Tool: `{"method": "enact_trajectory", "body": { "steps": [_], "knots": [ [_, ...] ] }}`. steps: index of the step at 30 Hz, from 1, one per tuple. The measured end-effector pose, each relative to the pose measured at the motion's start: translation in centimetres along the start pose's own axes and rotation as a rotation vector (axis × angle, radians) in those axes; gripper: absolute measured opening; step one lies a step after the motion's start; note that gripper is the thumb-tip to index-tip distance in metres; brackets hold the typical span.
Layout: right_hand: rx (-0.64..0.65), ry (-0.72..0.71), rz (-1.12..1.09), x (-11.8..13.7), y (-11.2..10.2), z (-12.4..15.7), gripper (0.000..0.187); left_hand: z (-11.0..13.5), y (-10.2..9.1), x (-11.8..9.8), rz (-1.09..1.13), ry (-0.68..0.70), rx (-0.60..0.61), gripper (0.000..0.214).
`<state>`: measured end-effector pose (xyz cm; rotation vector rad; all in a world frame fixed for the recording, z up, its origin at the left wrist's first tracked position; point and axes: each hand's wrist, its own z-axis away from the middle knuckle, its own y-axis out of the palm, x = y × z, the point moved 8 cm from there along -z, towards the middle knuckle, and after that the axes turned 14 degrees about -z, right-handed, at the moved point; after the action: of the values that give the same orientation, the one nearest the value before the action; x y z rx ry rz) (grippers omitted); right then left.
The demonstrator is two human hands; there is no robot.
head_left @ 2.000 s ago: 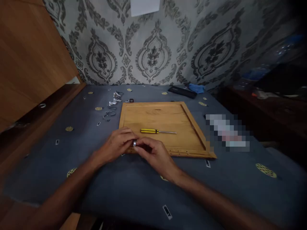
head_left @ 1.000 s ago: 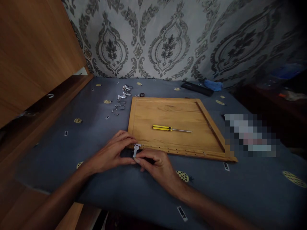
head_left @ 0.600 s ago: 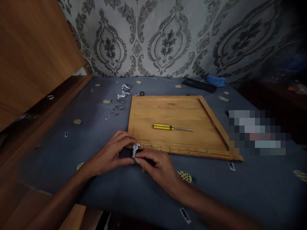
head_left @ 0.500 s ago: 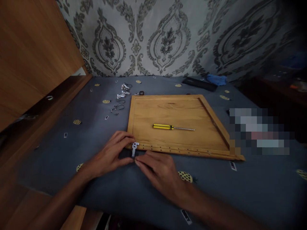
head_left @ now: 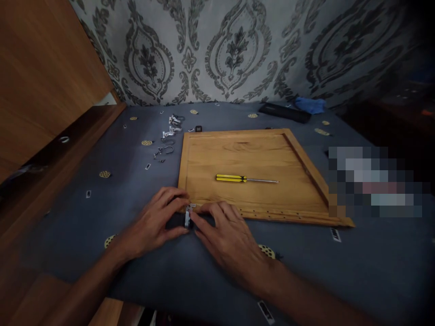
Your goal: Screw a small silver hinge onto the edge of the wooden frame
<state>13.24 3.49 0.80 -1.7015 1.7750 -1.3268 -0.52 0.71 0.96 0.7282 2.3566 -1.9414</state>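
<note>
A small silvery metal bracket (head_left: 187, 218) stands out over the near left corner of a wooden panel (head_left: 234, 156). My left hand (head_left: 152, 224) is curled around it from the left, with fingertips at its top on the panel's edge and the thumb by its lower end. From the right, my right hand (head_left: 227, 235) presses its index finger and thumb against the bracket. The fingers partly cover the bracket, and its contact with the panel is hard to see. A screwdriver (head_left: 246, 179) with a yellow and black handle lies on the panel.
More metal brackets (head_left: 171, 131) and small screws (head_left: 159, 158) lie left of the panel on the grey patterned cloth (head_left: 129, 181). Behind it are a long black case (head_left: 284, 113) and a blue cloth (head_left: 310, 105). Wooden furniture (head_left: 44, 72) borders the left side.
My right fingers have shifted up along the bracket, and the right hand looks more spread. The bracket has turned and now sits lower against the panel's edge. The view has moved slightly.
</note>
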Motion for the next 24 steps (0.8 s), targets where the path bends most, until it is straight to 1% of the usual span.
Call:
{"method": "enact_trajectory", "body": {
  "steps": [3, 7, 13, 18, 24],
  "knots": [
    [0.006, 0.005, 0.018, -0.1, 0.2, 0.1, 0.02, 0.0, 0.1, -0.1, -0.036, 0.001, 0.017, 0.041],
    [0.008, -0.003, 0.011, -0.1, 0.3, 0.2, 0.021, 0.0, 0.1, -0.1, -0.053, -0.016, 0.01, 0.05],
    [-0.018, -0.017, -0.006, 0.0, -0.2, 0.0, 0.023, -0.2, 0.0, -0.2, -0.032, -0.031, 0.013, 0.041],
    [-0.055, -0.027, -0.073, 0.3, -0.8, 0.1, 0.025, -0.2, 0.0, -0.1, -0.026, -0.049, 0.051, 0.041],
    [-0.072, -0.042, -0.117, 0.4, -1.2, 0.1, 0.031, -0.2, -0.1, -0.2, -0.035, -0.046, 0.054, 0.041]
  ]
}}
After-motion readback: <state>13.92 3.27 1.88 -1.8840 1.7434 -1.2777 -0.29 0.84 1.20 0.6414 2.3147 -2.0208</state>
